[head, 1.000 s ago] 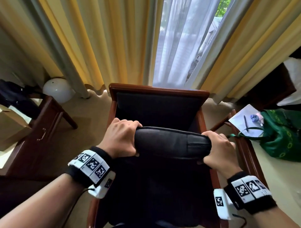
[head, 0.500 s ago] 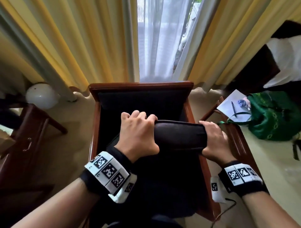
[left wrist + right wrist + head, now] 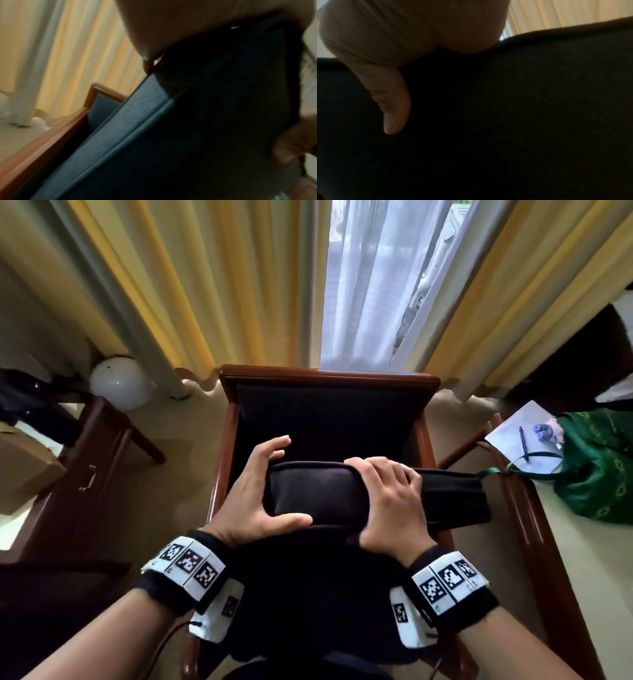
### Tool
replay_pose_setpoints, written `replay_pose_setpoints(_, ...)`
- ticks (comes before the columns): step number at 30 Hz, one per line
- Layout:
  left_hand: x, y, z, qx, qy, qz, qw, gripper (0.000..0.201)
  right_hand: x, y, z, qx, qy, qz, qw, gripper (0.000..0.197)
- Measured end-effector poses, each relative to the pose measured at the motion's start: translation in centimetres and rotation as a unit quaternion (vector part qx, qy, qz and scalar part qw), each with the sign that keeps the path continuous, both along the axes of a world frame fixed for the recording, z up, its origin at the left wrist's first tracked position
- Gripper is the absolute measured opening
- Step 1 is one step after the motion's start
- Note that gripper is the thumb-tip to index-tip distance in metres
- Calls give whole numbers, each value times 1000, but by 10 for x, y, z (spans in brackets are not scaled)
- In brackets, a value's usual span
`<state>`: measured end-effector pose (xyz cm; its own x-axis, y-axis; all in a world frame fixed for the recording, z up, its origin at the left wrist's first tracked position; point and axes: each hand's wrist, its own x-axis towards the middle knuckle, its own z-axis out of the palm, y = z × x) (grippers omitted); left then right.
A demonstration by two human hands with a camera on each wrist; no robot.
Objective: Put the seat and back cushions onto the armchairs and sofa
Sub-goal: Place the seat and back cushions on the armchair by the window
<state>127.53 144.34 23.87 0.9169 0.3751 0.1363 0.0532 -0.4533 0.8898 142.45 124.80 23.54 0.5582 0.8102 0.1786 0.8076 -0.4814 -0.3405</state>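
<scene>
A dark cushion [image 3: 318, 494] stands on edge over the seat of a wooden-framed armchair [image 3: 329, 376]. Its right end reaches past the chair's right arm. My left hand [image 3: 253, 494] straddles the cushion's left end, thumb on the near face and fingers spread over the far side. My right hand [image 3: 390, 508] lies over the top edge near the middle, fingers curled across it. The left wrist view is blurred and shows the cushion [image 3: 205, 135] beside the chair frame [image 3: 42, 142]. In the right wrist view my thumb [image 3: 393, 108] lies against the dark cushion [image 3: 522, 108].
Right of the chair, a side table holds a green bag [image 3: 599, 467] and a paper with a pen [image 3: 524, 436]. A wooden desk [image 3: 85, 474] stands at the left, with a white globe lamp [image 3: 120, 383] on the floor. Yellow curtains [image 3: 205, 285] hang behind.
My right hand has slid from the cushion's right end to the middle of its top edge. My left hand has moved off the top to the left end, fingers spreading.
</scene>
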Motion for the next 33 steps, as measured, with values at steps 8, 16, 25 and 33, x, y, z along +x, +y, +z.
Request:
replay_pose_setpoints(8,-18,18,-29,-46,19,-81,995,123,-4,-11,-3,18,-7,-11,1000,95)
replay_pose_setpoints(16,0,-10,-56,183,137,-48,972,102,16,-59,1,48,58,-57,996,102)
replay_pose_setpoints(25,57,-39,23,304,85,-84,945,74,49,-97,28,258,178,-89,946,79)
replay_pose_setpoints(33,57,-46,99,339,76,-105,932,66,48,-93,56,392,313,-167,849,45)
